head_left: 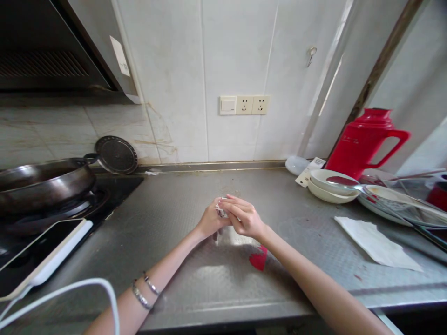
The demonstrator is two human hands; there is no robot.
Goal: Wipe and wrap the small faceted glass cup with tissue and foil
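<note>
Both hands meet over the middle of the steel counter [167,260]. In my left hand [209,219] is a small, crumpled-looking white thing with dark marks [221,209]; the fingers curl around it and hide most of it. My right hand [247,218] lies over the left one, its bent fingers closed on the upper part of the same thing. What kind of thing it is cannot be made out. Just below the right wrist, a red scrap with a jagged edge [258,258] lies flat on the counter.
To the left, a metal pan [45,184] sits on the stove, with a phone [42,256] and its white cable [80,283] nearer. At right are stacked bowls [333,195], a plate [387,211], a white paper napkin [377,244] and a red thermos [365,142].
</note>
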